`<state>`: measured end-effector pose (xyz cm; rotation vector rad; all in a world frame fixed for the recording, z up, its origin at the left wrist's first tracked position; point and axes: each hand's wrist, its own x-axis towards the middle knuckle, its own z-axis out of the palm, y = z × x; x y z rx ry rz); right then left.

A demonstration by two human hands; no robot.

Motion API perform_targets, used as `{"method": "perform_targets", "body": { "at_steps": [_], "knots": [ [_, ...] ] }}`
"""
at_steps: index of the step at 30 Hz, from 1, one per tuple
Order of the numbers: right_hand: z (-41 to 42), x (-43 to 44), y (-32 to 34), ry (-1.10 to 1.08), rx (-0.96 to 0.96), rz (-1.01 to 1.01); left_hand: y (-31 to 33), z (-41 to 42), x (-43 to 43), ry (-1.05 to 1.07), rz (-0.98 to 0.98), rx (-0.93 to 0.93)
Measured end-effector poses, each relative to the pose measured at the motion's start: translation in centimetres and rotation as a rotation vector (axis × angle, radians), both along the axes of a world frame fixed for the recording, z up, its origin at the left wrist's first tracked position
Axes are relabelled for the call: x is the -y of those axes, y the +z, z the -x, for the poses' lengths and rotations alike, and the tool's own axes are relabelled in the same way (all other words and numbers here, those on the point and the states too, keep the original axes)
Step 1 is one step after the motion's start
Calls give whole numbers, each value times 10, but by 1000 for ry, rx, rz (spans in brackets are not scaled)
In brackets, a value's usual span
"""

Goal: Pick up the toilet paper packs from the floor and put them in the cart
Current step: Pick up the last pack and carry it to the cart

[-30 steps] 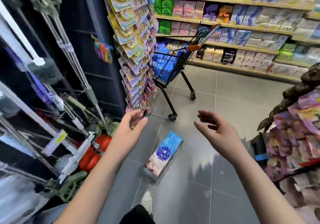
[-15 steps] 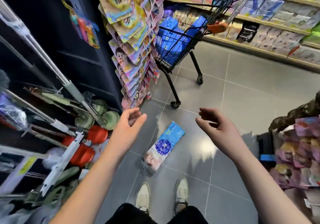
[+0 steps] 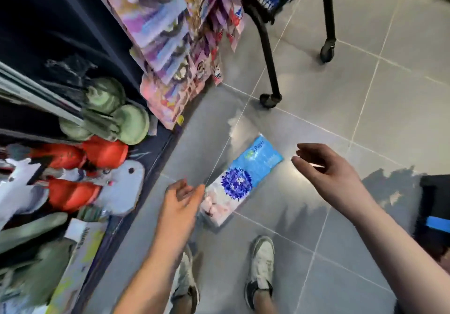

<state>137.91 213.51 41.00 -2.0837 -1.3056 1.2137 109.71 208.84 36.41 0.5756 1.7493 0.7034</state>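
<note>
One toilet paper pack (image 3: 243, 180) lies flat on the grey floor (image 3: 365, 94), slanted between the two hands. It is long and plastic-wrapped: sky blue at the far end, a dark blue flower burst in the middle, pale pink nearest the person.

The left hand (image 3: 181, 204) hovers at the pink end with loosely bent fingers, holding nothing; I cannot tell whether it touches. The right hand (image 3: 326, 175) hangs apart from the blue end, fingers relaxed and empty.

Beyond both hands stands one cart (image 3: 267, 53), with two of its wheels showing.

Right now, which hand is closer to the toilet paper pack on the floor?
Left. The left hand is at the near end of the toilet paper pack, fingertips at its edge; the right hand sits beside its blue end, floor showing between.
</note>
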Motion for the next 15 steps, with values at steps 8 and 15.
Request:
{"method": "perform_targets", "body": {
  "at_steps": [8,15],
  "knots": [
    [-8,-40,-188,33,92,32,-208,-4,5,87,263,-87],
    [-11,-75,-309,87,140,100,-352,-3,34,208,420,-65]
  ]
}}
